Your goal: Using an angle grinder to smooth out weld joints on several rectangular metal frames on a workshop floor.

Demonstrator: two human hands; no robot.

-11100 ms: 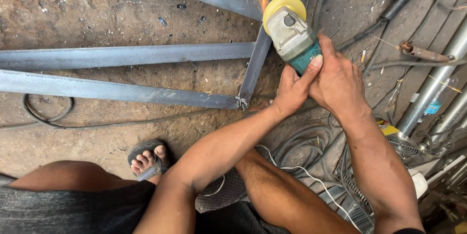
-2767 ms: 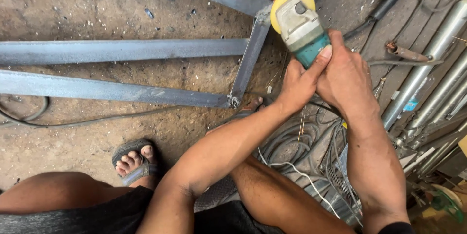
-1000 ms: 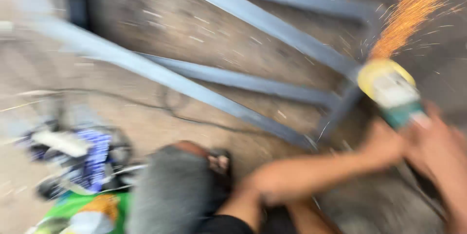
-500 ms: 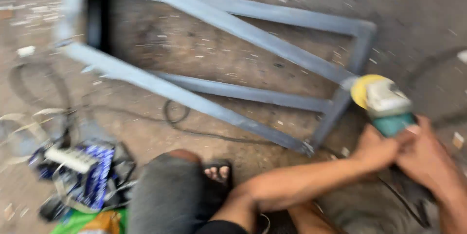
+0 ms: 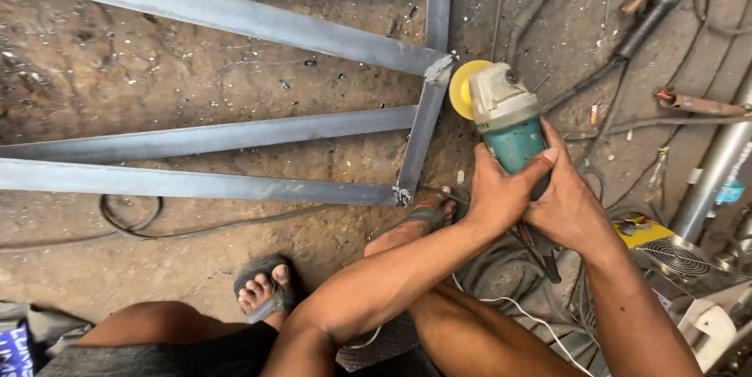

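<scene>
Both hands grip a teal angle grinder [image 5: 507, 122] with a grey head and a yellow disc guard. My left hand [image 5: 495, 191] wraps the body from the left; my right hand [image 5: 570, 203] holds it from the right and behind. The yellow guard sits just right of a welded joint on a grey steel frame [image 5: 427, 122] lying on the dirt floor. No sparks show. My sandalled feet rest near the frame's lower corner [image 5: 404, 194].
Black cables [image 5: 129, 216] loop on the ground at left and under my legs. A welding lead and rusty rods [image 5: 697, 103] lie at upper right. Round steel pipe [image 5: 717, 169] and a yellow-grey machine with a fan grille [image 5: 674, 256] stand at right.
The view has swung back and steadied on the frame. Sparks seen a second ago have stopped. The grinder now sits beside the joint higher up the short bar.
</scene>
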